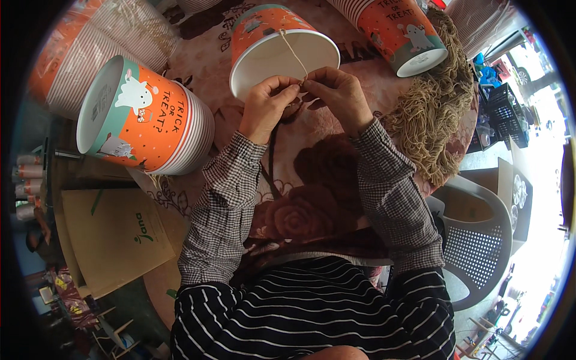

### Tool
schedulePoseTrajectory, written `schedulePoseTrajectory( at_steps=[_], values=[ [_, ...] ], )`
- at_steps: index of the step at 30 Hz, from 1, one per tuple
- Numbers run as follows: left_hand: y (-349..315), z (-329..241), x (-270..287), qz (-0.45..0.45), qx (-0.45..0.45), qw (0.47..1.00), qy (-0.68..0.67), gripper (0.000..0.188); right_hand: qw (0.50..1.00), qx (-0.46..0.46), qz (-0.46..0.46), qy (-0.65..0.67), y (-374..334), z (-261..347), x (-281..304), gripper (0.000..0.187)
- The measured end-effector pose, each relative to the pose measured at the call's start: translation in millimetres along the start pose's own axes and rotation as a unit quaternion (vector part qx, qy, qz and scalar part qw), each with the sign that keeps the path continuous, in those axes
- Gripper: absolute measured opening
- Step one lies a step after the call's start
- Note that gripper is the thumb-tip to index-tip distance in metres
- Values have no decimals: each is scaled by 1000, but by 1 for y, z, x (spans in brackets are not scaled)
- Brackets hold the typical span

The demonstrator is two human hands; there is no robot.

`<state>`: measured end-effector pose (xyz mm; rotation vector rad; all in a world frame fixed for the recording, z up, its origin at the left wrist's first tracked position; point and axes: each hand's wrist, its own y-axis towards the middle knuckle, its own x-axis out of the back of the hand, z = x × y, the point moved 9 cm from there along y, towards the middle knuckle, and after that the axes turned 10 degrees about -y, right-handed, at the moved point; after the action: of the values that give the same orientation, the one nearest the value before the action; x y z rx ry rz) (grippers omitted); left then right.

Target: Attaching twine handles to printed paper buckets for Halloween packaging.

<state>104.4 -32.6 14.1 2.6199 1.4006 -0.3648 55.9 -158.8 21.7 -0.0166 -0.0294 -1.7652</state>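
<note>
Across the flower-patterned cloth on the bench (315, 171): your orange and green paper bucket with a white inside (270, 60) lies just beyond your hands, mouth tipped toward you.
Tan twisted cord (292, 50): it meets the bucket's upper rim and runs over the mouth to your fingertips.
Left hand (270, 103): thumb and fingers drawn together, pinching the cord's lower end.
Right hand (342, 97): pinched narrow on the same end, beside your left fingertips.
Upper rim: the cord looks fastened here, so that part seems done.
Lower end: likely what you have left on this bucket; your fingers hide whether a knot is made.
Nested orange and green bucket stacks: one at your left (159, 117), another at upper right (390, 33); neither shows a cord handle, so they look untouched.
Shaggy tan cord bundle (433, 117): beside the right stack, many strands unused.
</note>
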Motion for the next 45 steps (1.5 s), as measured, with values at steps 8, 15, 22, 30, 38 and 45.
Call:
schedulePoseTrajectory(
  at_steps=[8, 15, 22, 30, 38, 45],
  values=[
    [1, 1, 7, -26, 11, 998, -49, 13, 1000, -16, 19, 5, 0, -2, -2, 16],
    [1, 0, 5, -25, 8, 999, -26, 14, 1000, -13, 21, -13, 1, -3, 1, 17],
    [3, 5, 6, -4, 5, 1000, 1, 14, 999, -18, 21, -35, 1, -4, 1, 19],
    [2, 5, 0, 21, -7, 994, 111, 14, 988, 72, -11, -137, 3, 6, 5, 14],
    [-3, -19, -10, 28, -130, 956, 261, 18, 959, 103, -18, -262, 0, 15, 6, 15],
    [-5, -25, -14, 31, -160, 961, 224, 16, 958, 106, -22, -266, -1, 17, 6, 15]
  ],
)
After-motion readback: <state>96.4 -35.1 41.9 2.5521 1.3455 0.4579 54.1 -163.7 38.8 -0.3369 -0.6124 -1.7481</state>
